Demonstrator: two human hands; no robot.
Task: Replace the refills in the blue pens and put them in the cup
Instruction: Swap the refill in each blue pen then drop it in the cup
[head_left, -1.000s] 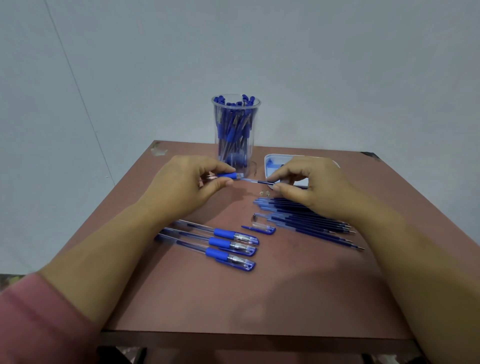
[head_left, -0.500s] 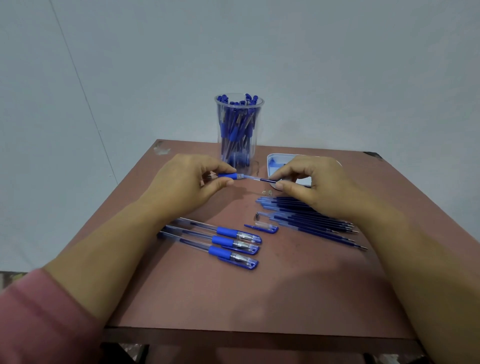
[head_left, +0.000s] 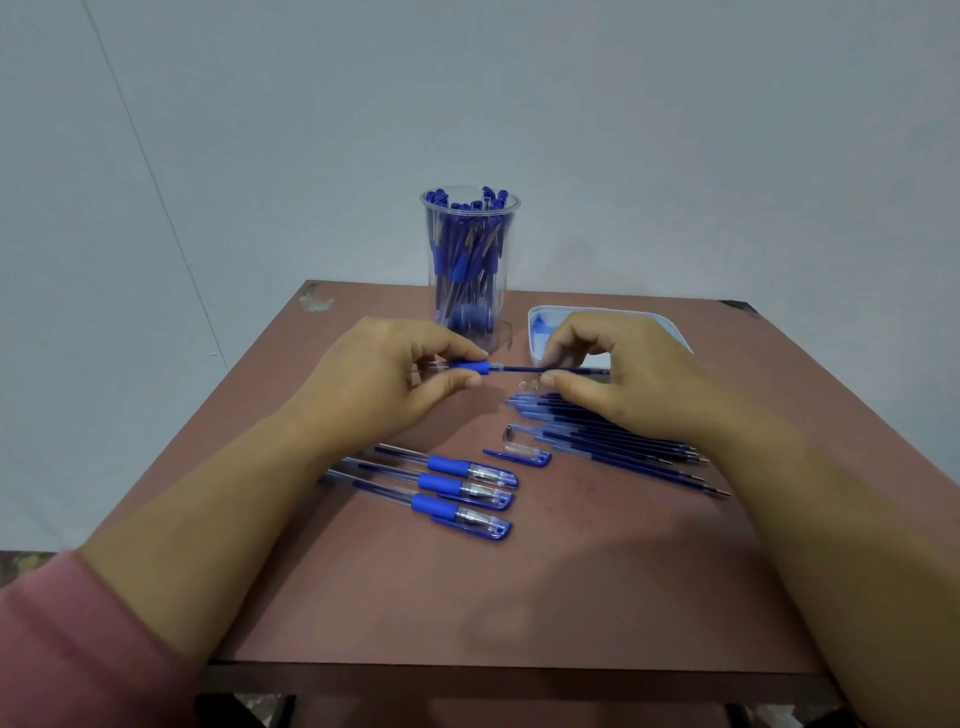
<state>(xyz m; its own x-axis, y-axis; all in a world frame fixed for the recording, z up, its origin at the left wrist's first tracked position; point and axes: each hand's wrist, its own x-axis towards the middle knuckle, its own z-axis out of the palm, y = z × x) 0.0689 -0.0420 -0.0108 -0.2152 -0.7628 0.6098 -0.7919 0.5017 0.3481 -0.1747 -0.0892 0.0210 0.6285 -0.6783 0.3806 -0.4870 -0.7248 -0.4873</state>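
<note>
My left hand (head_left: 374, 382) grips a pen barrel (head_left: 470, 367) by its blue rubber grip, above the table's middle. My right hand (head_left: 621, 374) pinches a dark blue refill (head_left: 524, 370) that sticks partly out of the barrel's open end. A clear cup (head_left: 470, 265) full of blue pens stands just behind my hands. Three capped blue pens (head_left: 457, 488) lie side by side in front of my left hand. A loose pen cap (head_left: 519, 456) and a metal tip (head_left: 510, 431) lie beside them.
A bundle of several loose refills (head_left: 623, 447) lies under and in front of my right hand. A pale blue tray (head_left: 540, 327) sits behind that hand, mostly hidden. Two tiny metal bits (head_left: 525, 384) lie near the refills. The brown table (head_left: 467, 587) ends close to me.
More of the refill shows between my hands now than one second ago, and my right hand has shifted slightly right. My left hand stays in place.
</note>
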